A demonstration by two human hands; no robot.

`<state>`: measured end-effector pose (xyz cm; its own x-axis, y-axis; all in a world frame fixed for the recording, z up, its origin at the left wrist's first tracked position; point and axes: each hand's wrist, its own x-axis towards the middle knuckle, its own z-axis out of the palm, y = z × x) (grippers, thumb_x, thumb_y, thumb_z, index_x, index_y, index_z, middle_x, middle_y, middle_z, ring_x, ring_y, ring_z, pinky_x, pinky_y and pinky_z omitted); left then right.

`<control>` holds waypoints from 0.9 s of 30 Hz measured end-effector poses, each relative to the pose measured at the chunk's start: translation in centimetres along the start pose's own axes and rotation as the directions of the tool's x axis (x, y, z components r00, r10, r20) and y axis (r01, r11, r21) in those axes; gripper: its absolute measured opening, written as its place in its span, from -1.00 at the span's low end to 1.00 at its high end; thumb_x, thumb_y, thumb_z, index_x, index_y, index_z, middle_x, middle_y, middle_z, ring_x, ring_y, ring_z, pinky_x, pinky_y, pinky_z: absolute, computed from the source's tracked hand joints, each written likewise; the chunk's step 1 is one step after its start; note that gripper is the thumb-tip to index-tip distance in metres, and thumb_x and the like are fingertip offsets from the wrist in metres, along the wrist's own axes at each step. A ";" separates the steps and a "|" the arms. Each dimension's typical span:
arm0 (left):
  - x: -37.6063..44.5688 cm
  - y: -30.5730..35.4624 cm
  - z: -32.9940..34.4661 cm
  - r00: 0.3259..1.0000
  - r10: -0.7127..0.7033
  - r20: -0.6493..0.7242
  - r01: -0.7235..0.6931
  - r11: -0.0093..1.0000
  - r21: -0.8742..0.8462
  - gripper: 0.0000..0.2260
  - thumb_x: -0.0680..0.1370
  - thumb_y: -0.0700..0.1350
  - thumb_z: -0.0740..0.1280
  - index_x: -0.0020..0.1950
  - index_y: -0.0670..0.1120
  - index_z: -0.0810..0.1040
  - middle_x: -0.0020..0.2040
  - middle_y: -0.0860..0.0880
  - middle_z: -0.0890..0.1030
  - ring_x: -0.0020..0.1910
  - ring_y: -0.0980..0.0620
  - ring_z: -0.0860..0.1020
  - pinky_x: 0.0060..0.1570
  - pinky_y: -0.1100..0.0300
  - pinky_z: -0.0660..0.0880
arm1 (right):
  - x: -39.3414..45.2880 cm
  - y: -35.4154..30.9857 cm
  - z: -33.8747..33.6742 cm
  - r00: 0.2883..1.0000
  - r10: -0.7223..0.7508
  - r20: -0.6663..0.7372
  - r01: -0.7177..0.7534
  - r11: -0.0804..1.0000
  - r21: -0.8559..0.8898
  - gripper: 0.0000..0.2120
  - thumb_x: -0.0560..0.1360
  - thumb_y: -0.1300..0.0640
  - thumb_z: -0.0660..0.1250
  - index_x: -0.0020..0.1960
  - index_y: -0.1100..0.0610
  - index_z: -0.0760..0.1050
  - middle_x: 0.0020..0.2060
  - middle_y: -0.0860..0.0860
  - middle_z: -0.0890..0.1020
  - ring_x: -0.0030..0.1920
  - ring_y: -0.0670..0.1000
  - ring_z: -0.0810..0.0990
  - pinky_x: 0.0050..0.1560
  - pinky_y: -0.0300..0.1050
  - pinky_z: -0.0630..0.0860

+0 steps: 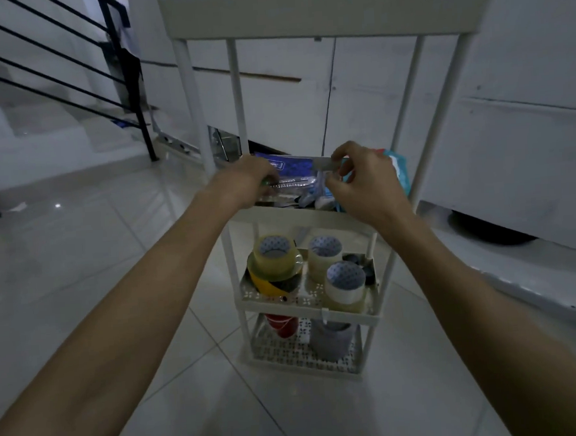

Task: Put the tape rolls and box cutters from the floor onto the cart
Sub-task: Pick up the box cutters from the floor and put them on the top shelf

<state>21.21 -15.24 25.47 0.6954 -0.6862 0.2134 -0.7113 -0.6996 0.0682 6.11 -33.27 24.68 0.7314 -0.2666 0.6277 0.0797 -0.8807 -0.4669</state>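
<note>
White four-tier cart (328, 13) stands on tiled floor (80, 264). Third shelf (251, 296) carries clear tape rolls (346, 286) and one yellow-black roll (267, 286).

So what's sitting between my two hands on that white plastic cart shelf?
In the head view, between the left hand and right hand lie a blue printed packet and a clear blister pack.

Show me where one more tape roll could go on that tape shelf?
The tape shelf is nearly full: a stack of rolls on the left, three clear rolls on the right. Only the narrow strip between them is bare. The bottom shelf has open mesh in front of the red thing.
</note>
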 end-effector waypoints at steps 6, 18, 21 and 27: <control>0.8 -0.1 0.5 0.998 -0.059 0.007 0.058 0.996 0.071 -0.72 0.54 -0.26 0.46 0.25 -0.14 0.69 0.21 -0.19 0.64 0.09 -0.19 0.65 0.11 0.06 0.57 | 0.5 -0.1 0.2 1.000 -0.026 0.015 0.026 0.999 -0.042 -0.79 0.52 0.02 0.36 0.11 0.07 0.60 -0.04 0.00 0.66 -0.06 0.05 0.61 -0.04 0.00 0.59; -0.5 0.9 0.0 0.999 -0.026 -0.032 0.024 0.998 -0.050 -0.76 0.61 -0.09 0.42 0.27 0.11 0.69 0.11 -0.04 0.68 -0.02 0.00 0.56 0.00 0.07 0.56 | 1.6 -0.7 1.6 0.973 -0.077 0.216 0.133 0.957 -0.258 -0.80 0.55 -0.05 0.37 0.09 0.02 0.60 0.09 0.02 0.66 0.12 0.10 0.59 0.16 0.09 0.51; -0.8 0.6 0.3 0.998 -0.029 -0.057 0.024 0.996 -0.088 -0.78 0.61 -0.10 0.41 0.23 0.08 0.72 0.10 -0.05 0.71 0.05 -0.05 0.63 0.09 0.01 0.61 | 1.6 -0.3 1.8 0.976 -0.079 0.202 0.128 0.962 -0.239 -0.82 0.54 -0.03 0.38 0.07 0.02 0.61 0.05 0.01 0.68 0.09 0.09 0.60 0.13 0.09 0.52; -5.8 1.6 1.4 0.895 -0.068 -0.441 -0.146 0.889 -0.434 -0.84 0.55 -0.18 0.47 0.12 -0.04 0.73 -0.04 0.06 0.71 -0.10 0.20 0.65 -0.04 0.29 0.60 | 0.5 0.3 1.7 0.986 -0.153 0.072 0.160 0.980 -0.115 -0.84 0.53 0.02 0.33 -0.02 0.05 0.64 -0.13 -0.01 0.67 -0.11 0.03 0.60 -0.07 0.07 0.58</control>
<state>16.17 -12.70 22.98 0.6253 -0.4791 0.6160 -0.7787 -0.4352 0.4519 7.65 -32.98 23.79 0.7578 -0.1001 0.6448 0.1177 -0.9510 -0.2858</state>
